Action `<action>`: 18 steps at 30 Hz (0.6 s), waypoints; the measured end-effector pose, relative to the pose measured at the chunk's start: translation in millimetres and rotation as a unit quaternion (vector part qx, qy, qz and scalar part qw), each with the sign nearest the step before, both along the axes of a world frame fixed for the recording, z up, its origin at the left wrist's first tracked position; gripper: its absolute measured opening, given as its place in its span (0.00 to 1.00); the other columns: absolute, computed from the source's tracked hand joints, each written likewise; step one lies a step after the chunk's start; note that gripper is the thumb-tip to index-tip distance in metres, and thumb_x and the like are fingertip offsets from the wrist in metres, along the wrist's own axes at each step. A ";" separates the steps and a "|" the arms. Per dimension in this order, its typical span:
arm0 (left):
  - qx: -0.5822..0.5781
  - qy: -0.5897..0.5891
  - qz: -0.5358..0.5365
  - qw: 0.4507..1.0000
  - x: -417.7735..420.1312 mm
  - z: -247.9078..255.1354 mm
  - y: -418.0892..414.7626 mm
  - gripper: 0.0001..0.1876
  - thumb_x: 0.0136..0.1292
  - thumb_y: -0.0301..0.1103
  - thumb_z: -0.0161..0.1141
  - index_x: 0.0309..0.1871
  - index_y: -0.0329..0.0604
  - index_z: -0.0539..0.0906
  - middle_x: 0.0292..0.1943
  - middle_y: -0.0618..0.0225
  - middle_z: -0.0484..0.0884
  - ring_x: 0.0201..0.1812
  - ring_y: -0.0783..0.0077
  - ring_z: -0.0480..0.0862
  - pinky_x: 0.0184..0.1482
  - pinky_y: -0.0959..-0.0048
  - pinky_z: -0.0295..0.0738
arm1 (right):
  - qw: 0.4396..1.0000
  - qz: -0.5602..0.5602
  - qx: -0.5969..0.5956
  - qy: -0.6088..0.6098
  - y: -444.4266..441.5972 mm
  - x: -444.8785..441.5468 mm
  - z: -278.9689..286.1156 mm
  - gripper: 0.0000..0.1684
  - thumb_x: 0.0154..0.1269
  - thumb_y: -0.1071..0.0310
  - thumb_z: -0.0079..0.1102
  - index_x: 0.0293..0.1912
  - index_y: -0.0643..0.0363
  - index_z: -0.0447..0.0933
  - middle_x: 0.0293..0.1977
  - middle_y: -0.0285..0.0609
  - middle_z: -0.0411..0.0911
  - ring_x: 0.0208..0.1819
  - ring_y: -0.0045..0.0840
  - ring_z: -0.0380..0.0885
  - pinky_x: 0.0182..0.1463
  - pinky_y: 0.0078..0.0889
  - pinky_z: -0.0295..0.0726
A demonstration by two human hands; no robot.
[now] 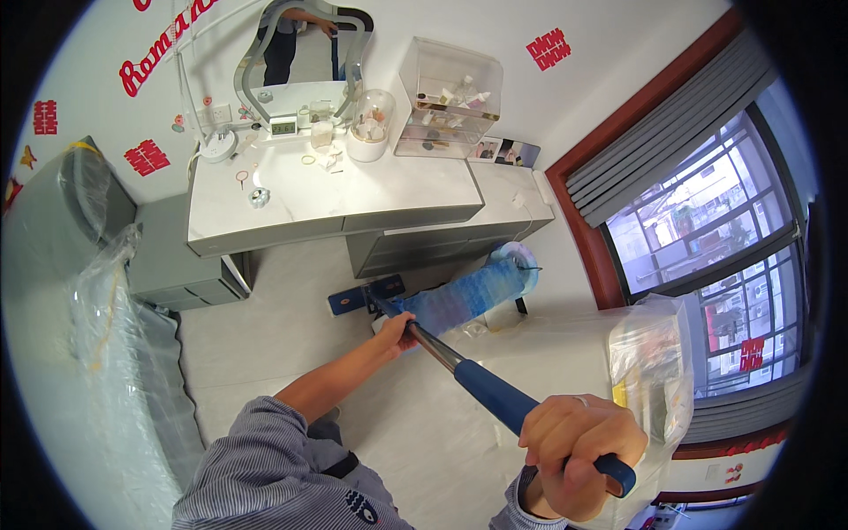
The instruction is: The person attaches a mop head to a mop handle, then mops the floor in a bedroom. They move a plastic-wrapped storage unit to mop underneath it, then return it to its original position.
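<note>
A flat mop with a blue and steel handle [490, 391] runs diagonally from near me down to the floor. My right hand [583, 450] wraps its blue grip close to the looped top end. Lower on the shaft, my left hand [396, 334] is closed around the pole. The dark blue mop head [348, 301] rests flat on the pale floor [265, 344], below the front of the vanity table. Part of the head is hidden by the shaft. Just right of it lies a fluffy blue seat or cushion [464, 298], partly behind the pole.
A white-topped vanity table [397, 192] carries a mirror [305, 53], a cosmetics organizer [450, 99] and small items. Grey drawers [179, 271] stand at its left. A plastic-covered bed [126, 371] flanks me on the left; another plastic-covered piece [649, 371] is at right, by the window.
</note>
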State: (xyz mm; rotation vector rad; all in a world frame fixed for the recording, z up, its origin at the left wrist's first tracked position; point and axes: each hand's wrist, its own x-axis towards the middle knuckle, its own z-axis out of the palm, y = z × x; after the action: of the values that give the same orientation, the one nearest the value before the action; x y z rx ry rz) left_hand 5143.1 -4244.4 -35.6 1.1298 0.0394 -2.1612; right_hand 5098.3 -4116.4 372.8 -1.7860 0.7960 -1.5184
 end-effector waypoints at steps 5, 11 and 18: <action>-0.011 -0.017 -0.036 0.999 -8.8 7.8 -22.6 0.11 0.54 0.39 0.54 0.26 0.39 0.73 0.20 0.63 0.77 0.17 0.70 0.77 0.19 0.75 0.74 | 0.999 -0.018 -0.026 -0.003 -16.2 -7.4 -9.6 0.10 0.56 0.70 0.47 0.24 0.58 0.59 0.09 0.39 0.64 0.09 0.22 0.62 0.16 0.26 0.67; -0.018 -0.007 -0.068 0.997 -8.4 15.7 -37.5 0.12 0.53 0.40 0.57 0.22 0.44 0.72 0.18 0.68 0.75 0.17 0.74 0.74 0.19 0.77 0.70 | 0.997 -0.069 -0.027 -0.006 -31.1 -6.1 -14.8 0.08 0.53 0.71 0.45 0.23 0.57 0.58 0.08 0.37 0.63 0.08 0.20 0.61 0.16 0.25 0.67; -0.022 0.032 -0.025 0.999 -28.5 -11.6 -58.6 0.12 0.54 0.39 0.54 0.24 0.39 0.72 0.20 0.61 0.77 0.17 0.70 0.75 0.19 0.75 0.72 | 0.999 -0.049 -0.002 0.013 -44.5 -3.4 -18.2 0.10 0.55 0.70 0.49 0.22 0.58 0.60 0.09 0.38 0.65 0.10 0.21 0.63 0.19 0.25 0.69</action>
State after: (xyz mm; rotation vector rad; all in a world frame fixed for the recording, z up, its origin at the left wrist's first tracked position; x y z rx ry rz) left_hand 5114.6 -4303.0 -47.2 1.0464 -0.0077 -2.2313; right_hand 5094.9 -4160.9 354.6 -1.7956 0.9053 -1.5623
